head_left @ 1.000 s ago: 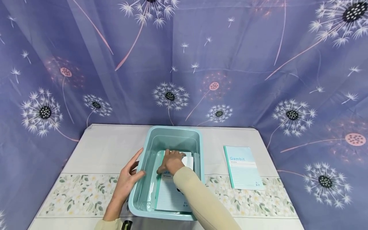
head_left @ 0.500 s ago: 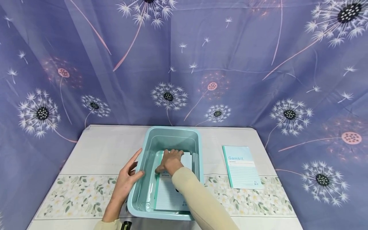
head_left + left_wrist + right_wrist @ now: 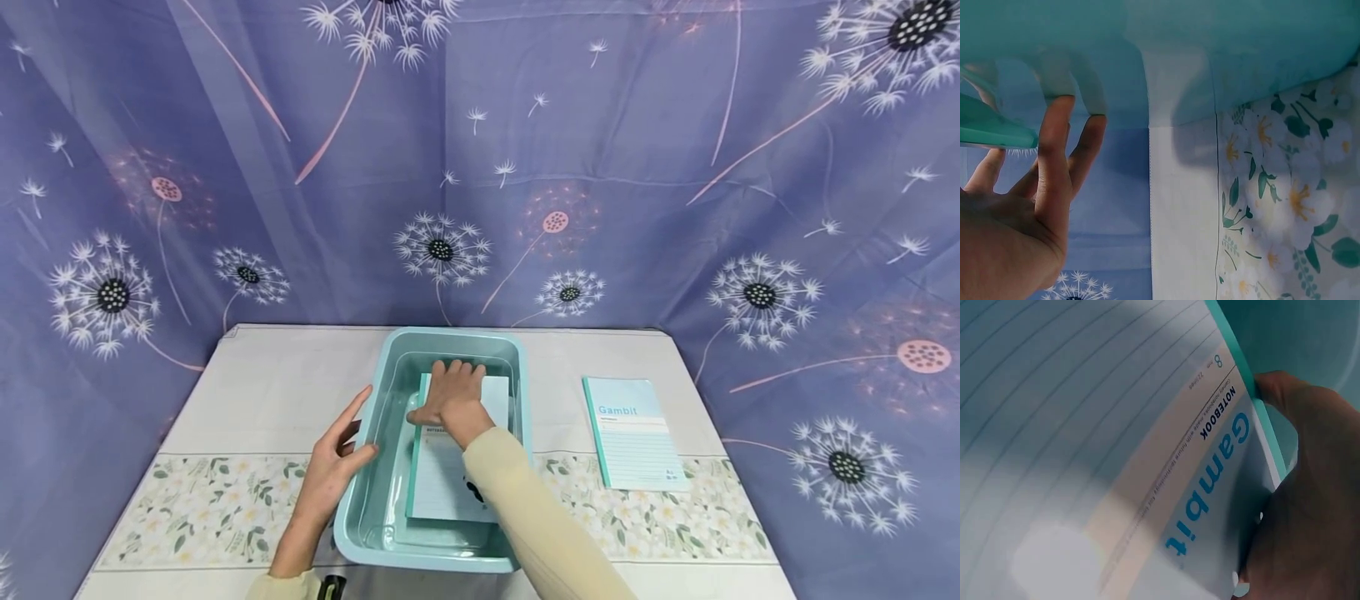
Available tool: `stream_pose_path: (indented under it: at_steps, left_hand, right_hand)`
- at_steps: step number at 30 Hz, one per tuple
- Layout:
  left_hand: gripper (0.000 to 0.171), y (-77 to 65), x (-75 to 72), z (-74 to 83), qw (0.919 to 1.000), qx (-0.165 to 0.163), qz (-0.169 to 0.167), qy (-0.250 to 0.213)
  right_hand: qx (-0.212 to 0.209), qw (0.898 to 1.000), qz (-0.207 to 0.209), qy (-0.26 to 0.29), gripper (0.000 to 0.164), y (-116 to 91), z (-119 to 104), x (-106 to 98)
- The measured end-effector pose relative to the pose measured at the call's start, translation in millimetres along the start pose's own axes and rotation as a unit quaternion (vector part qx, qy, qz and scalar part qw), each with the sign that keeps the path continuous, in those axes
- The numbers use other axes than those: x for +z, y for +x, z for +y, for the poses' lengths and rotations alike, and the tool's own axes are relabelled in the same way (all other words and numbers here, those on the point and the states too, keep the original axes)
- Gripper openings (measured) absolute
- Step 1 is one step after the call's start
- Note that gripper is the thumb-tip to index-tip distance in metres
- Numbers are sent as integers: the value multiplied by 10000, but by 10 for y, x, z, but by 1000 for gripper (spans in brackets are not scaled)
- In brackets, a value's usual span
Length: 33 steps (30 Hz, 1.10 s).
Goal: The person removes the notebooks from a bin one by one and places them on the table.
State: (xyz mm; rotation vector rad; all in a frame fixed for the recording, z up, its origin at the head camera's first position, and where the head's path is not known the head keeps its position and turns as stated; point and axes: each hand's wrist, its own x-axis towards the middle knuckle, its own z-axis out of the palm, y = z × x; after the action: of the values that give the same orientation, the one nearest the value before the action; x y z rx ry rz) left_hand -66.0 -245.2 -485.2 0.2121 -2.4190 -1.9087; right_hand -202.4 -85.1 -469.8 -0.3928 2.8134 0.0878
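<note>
- Inside the teal bin (image 3: 453, 332), the right hand (image 3: 453, 404) grips 1 notebook (image 3: 446, 483) near its head, thumb against the green spine, fingers reaching over the top edge
- Left of the bin, the left hand (image 3: 333, 458) is loosely spread, touching the rim and outer wall
- For good handling, I would keep the thumb firm on the spine and the cover flat, so the soft pages likely neither fan nor bend
- Light, steady left-hand contact should stop the bin sliding on the table (image 3: 292, 383), and the notebook's lower end should stay off the bin's walls
- The cover inside the bin reads "Gambit", "NOTEBOOK", "8 mm" and, it seems, "22 lines"; the finer line is partly blurred
- Right of the bin, well apart, a 2nd notebook (image 3: 636, 433) also reads "Gambit"; its corner mark is too small to read surely
</note>
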Motion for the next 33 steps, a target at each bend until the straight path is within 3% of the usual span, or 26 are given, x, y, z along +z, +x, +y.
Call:
stream_pose_path:
  at_steps: [9, 23, 28, 33]
  left_hand:
    - [77, -7, -6, 7, 10000, -20, -40, -48]
    - [76, 1, 16, 7, 10000, -40, -25, -2]
    - [78, 0, 14, -5, 10000, -78, 9, 31]
    - [78, 1, 27, 13, 9999, -85, 54, 20]
  right_hand:
    - [-111, 9989, 390, 221, 106, -47, 103, -193]
    - [-389, 9914, 1099, 595, 98, -244, 223, -773]
    - [-370, 9902, 1167, 677, 88, -282, 288, -940]
    - [-274, 9908, 1072, 782, 94, -313, 389, -1073]
